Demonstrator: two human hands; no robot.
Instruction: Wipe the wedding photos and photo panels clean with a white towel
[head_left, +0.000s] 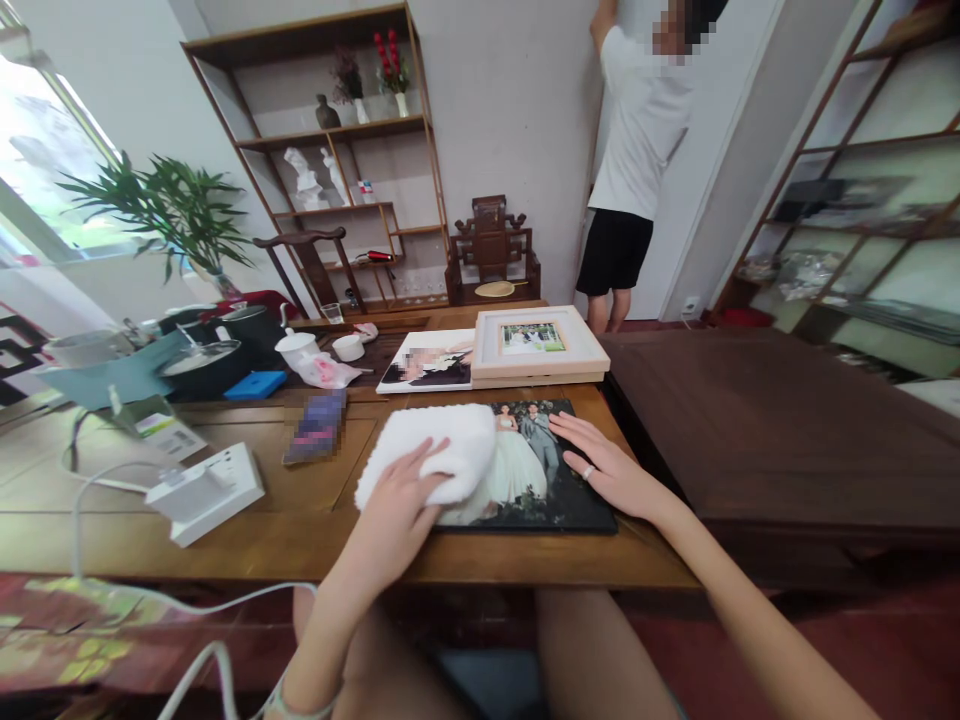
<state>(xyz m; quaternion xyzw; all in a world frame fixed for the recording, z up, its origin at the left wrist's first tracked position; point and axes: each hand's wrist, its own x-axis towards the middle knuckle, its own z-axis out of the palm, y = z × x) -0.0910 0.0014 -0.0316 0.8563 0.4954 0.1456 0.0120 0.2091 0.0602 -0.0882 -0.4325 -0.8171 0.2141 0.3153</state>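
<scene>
A large wedding photo print (551, 490) lies flat on the wooden table (315, 540) in front of me. My left hand (401, 495) presses a folded white cloth (435, 455) onto the print's left half, fingers curled over the cloth. My right hand (607, 465) lies flat with fingers stretched out on the print's right side, a ring on one finger.
Behind the print sit a white picture frame (536, 345) and another photo (427, 362). A white power strip (206, 490) with cables lies at left, near pots (210, 362), cups and a plant (169, 205). A person in a white shirt (637, 150) stands at the far wall. Shelves line the room.
</scene>
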